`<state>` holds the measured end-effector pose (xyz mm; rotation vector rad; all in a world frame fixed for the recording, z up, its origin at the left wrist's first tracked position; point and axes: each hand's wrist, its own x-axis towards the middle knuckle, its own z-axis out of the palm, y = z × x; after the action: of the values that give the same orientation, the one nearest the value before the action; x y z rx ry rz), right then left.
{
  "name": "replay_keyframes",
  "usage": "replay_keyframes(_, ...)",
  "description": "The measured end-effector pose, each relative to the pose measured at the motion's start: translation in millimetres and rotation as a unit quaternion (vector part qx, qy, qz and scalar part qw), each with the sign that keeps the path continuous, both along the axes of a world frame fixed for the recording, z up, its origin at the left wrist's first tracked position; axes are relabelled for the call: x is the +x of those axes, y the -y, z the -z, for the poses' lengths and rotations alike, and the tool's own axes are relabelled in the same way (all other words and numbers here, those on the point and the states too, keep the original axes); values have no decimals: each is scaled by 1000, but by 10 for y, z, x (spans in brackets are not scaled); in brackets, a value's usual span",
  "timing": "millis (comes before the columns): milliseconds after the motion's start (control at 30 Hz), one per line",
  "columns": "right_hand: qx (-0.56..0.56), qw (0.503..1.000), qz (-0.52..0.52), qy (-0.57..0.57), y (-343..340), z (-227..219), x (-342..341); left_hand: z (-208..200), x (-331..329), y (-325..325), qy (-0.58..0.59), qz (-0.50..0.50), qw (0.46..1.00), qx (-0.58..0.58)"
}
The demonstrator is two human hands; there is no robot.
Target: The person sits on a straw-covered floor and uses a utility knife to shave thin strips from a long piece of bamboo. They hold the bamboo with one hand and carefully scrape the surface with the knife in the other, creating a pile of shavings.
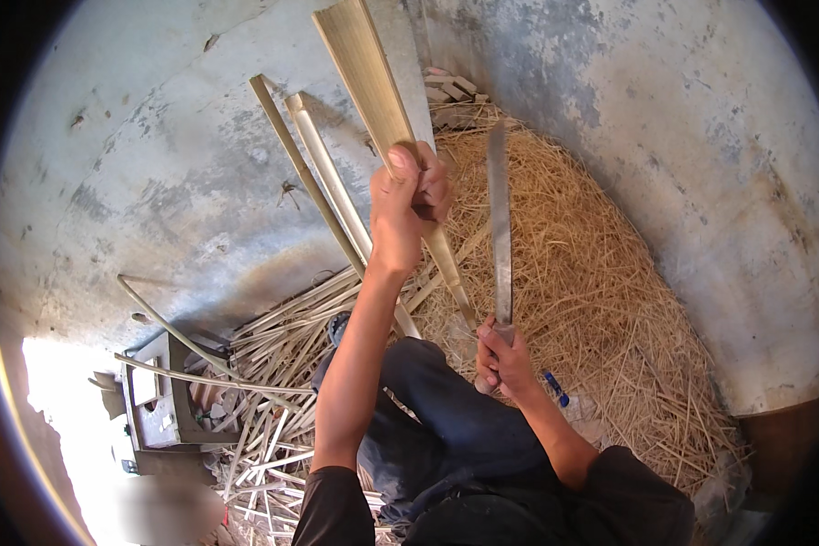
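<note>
Left hand [408, 200] up high, fingers wrapped round a split bamboo [362, 73], its broad end raised, the narrow end slanting down! Over to the right hand [502, 358], closed on the handle of a long knife [500, 218], blade pointing up, clear of the bamboo. Beneath it spreads a heap of shavings [582, 264], bricks [448, 88] at its far edge, pale strips [282, 308] massed left, two bamboo lengths [329, 173] leaning on the wall [191, 118]!
</note>
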<state>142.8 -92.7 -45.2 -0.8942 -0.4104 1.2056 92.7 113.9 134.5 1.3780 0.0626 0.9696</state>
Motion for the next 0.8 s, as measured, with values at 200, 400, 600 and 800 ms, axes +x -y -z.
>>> replay_keyframes(200, -160, 983, -21, -90, -111, 384, -72, 18, -10, -1, 0, 0, 1000, 13)
replay_keyframes(400, -61, 998, -5, -3, -41, 283, -16, 14, -78, -15, 1, 22, 1000, 19)
replay_keyframes(600, -151, 987, -32, -46, -58, 255, -120, 50, -51, 2, 13, 32, 999, 22)
replay_keyframes(800, -109, 992, 9, 55, 11, 112, 62, 67, -124, -27, 10, 12, 1000, 6)
